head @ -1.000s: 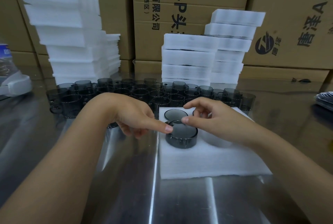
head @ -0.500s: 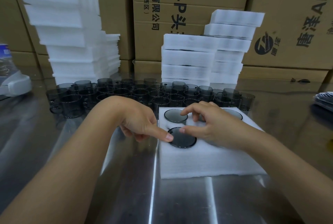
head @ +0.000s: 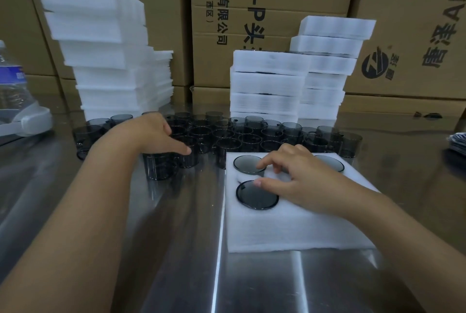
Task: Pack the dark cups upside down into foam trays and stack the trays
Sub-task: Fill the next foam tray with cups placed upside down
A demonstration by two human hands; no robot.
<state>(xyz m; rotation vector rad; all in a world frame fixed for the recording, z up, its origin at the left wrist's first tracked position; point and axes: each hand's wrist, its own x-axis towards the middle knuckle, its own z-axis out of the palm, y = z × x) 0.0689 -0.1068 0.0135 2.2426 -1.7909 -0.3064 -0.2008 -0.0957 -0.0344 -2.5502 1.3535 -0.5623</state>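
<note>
foam tray hugs the seated cup, so right hand presses it flush, fingers spread. left hand, fingers open, is at the loose cups.

Two bare arms fill the lower view. The left forearm, at 7 o'clock, is uncovered all the way to the left hand. The right forearm, at 4 o'clock, is likewise bare to the right hand. The fingers are slim, and a short, plain nail shows on the right thumb.
</note>
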